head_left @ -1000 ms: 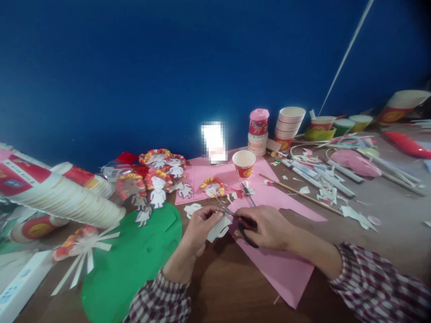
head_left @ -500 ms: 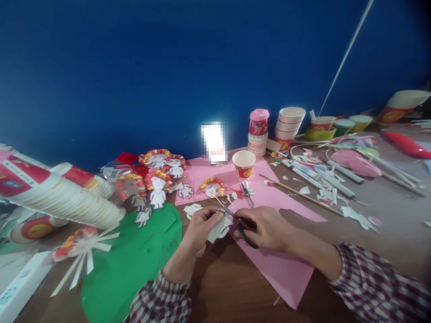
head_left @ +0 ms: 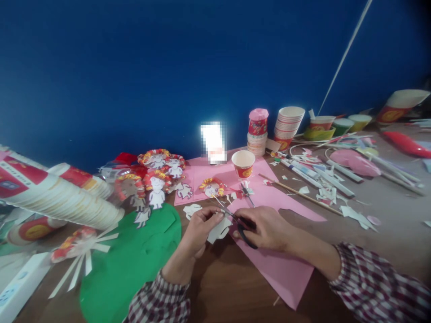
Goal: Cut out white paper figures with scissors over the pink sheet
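My left hand (head_left: 204, 226) pinches a small white paper cutout (head_left: 218, 231), part of which is hidden behind the fingers. My right hand (head_left: 266, 228) is closed round the dark handles of a pair of scissors (head_left: 247, 235), whose blades point up and left, close to my left fingertips and the paper. Under my right hand and wrist lies a pink paper sheet (head_left: 283, 273). Just beyond the hands rest a decorated paper face (head_left: 212, 187) with a yellow and red rim and another white paper piece (head_left: 192, 210).
On the left lean stacked paper cups (head_left: 77, 199) beside a green paper shape (head_left: 128, 264). White paper figures (head_left: 156, 193) stand behind it. A single paper cup (head_left: 243, 165) sits ahead. Pens (head_left: 305, 174), a wooden stick (head_left: 303, 195) and scraps lie to the right.
The scissor blades look slightly more parted than before. Both hands keep almost the same place, and the view has shifted very slightly.
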Demonstrator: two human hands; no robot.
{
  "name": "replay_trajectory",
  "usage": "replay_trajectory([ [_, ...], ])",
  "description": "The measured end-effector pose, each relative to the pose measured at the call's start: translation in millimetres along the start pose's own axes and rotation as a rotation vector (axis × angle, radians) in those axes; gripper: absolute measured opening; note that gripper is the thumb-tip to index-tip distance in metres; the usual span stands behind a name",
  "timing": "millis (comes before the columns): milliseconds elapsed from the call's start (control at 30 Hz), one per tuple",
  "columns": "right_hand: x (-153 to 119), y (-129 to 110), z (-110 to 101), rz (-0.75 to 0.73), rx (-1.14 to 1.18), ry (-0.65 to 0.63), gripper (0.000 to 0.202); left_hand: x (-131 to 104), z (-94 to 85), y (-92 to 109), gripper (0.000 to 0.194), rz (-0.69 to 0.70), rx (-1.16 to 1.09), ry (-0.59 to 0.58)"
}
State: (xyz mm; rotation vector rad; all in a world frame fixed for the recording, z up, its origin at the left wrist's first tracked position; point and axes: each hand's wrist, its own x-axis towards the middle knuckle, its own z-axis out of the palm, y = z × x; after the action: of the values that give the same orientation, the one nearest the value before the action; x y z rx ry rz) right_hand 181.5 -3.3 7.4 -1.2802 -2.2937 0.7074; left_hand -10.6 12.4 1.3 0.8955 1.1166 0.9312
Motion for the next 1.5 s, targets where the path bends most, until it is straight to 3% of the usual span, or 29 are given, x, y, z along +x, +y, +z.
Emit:
replay_trajectory([
  [700,1,-5,-4,-0.016,-0.026,0.017,0.018,1,-2.0,-1,0.025,-0.009,-0.028,-0.015],
  [900,2,-5,-8,0.011,-0.030,0.002,0.012,3,-5.0,-1,0.029,-0.021,0.029,0.008],
  [1133,4,-1,-9,0.103,0.144,0.110,0.018,4,-6.4,-4,0.032,-0.017,-0.016,0.049],
  [1333,5,0,-4,0.099,0.291,0.127,0.016,4,-4.3,-5,0.034,-0.007,-0.028,0.040],
  [1433,5,2,4,0.102,0.449,0.142,0.009,2,-2.7,-4,0.035,-0.005,-0.036,0.036],
  [1500,5,3,11,0.120,0.609,0.190,0.016,0,-1.6,-5,0.033,-0.009,-0.028,0.012],
])
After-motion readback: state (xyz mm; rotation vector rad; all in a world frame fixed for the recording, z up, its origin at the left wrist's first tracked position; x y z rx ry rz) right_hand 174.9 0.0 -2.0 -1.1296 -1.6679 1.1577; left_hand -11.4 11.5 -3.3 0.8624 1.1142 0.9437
